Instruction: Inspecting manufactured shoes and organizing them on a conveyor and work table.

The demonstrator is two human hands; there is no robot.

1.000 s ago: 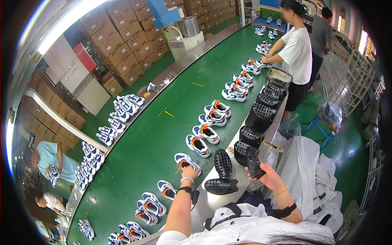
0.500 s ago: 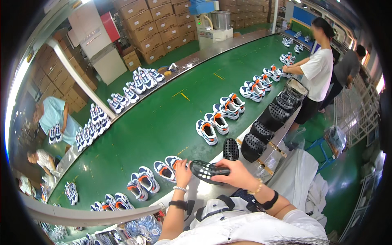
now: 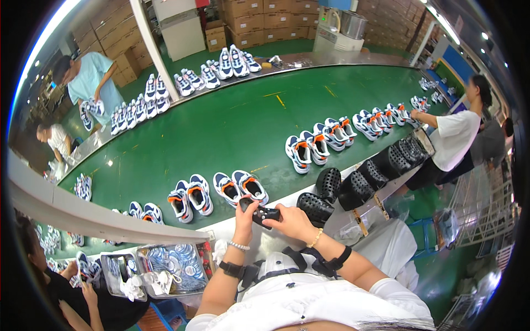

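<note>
Both my hands meet in front of me at the near edge of the green belt. Between them is a small black piece with light spots (image 3: 267,213), whose kind I cannot make out. My left hand (image 3: 245,219) pinches its left end; my right hand (image 3: 292,222) grips its right end with thumb and fingers. Just right of my right hand, a black perforated clog (image 3: 315,208) lies on the pale bench, and a second clog (image 3: 329,183) leans behind it. Beyond my fingers, a pair of white-and-navy sneakers with orange lining (image 3: 249,186) stands on the belt.
More black clogs (image 3: 356,190) line the bench to the right. Sneakers (image 3: 190,197) stand in pairs along the green belt (image 3: 221,132). At lower left are a tray of blue-and-white pieces (image 3: 175,267) and a curved pale beam (image 3: 105,218). Co-workers stand at left and right.
My right hand has let go of the perforated clog, which now lies beside the other one on the bench. Both hands now hold the small black piece. The view has swung left.
</note>
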